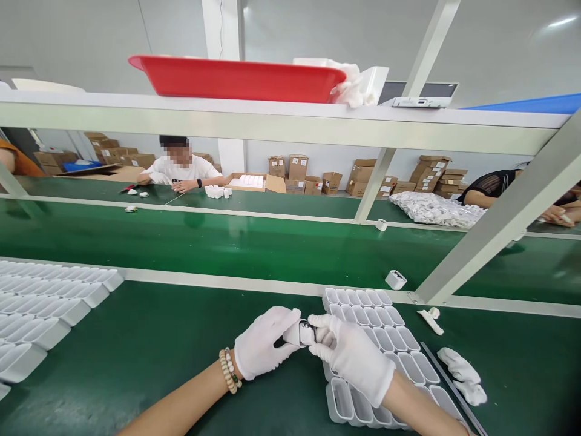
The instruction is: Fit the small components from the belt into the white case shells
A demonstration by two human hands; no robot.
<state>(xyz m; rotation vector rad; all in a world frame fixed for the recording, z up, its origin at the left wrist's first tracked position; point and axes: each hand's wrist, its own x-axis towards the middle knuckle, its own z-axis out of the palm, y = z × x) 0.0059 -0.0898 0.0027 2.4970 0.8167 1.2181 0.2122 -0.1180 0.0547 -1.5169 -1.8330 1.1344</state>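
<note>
Item: one small white part (pixel 305 335) with dark, ring-marked trim, off the table between your two gloved hands; it is the clock's centre for the places below.

Grip: your left hand (pixel 267 343) grasps the part's nine o'clock end, thumb below and fingers above. Your right hand (pixel 358 358) pinches its dark-edged three o'clock end between thumb and fingers.

Handling, as judged: light, stiff, probably moulded plastic; smooth enough to slip in fabric gloves. The dark trim looks the more delicate portion. Best hold: the plain white side walls, fingertips only, light pressure, clear of the rings.

Adjacent: open white shells (pixel 423 367) in rows from three to five o'clock, partly under your right forearm; further white shells (pixel 34 356) at nine; one loose white housing (pixel 396 280) at two; a grey strip (pixel 447 379) and crumpled white cloth (pixel 462 372) between three and four.

Obscured: the part's underside and both ends, behind your fingers. White glove against white plastic blurs the boundary at the left end. Whether the trim is a separate piece, you cannot tell. The leftmost shells run out of view.
</note>
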